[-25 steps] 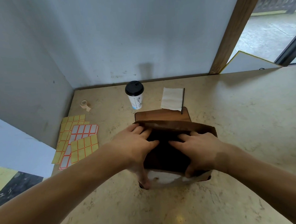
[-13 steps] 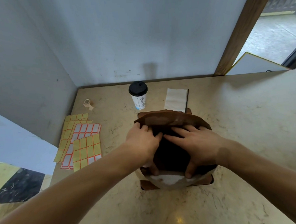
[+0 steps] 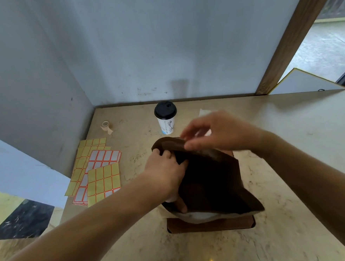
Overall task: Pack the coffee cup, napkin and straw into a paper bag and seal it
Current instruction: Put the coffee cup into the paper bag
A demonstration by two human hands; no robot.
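Observation:
A brown paper bag point(image 3: 211, 180) stands open on the counter in front of me, its mouth dark. My left hand point(image 3: 166, 171) grips the bag's left rim, fingers over the edge and thumb low on the outside. My right hand point(image 3: 218, 131) hovers blurred above the bag's far rim with fingers spread and nothing in them. A white coffee cup point(image 3: 166, 118) with a black lid stands upright just beyond the bag. The white napkin point(image 3: 204, 112) lies right of the cup, mostly hidden by my right hand. I cannot see the straw.
Sheets of yellow and white labels point(image 3: 97, 171) lie at the counter's left edge. A small roll of tape point(image 3: 106, 126) sits near the back left corner. Walls close the back and left; the beige counter point(image 3: 289, 143) stretches to the right.
My right hand has come off the bag's mouth and risen toward the far rim and the napkin. The left hand keeps its hold on the left rim, and the bag stands more open.

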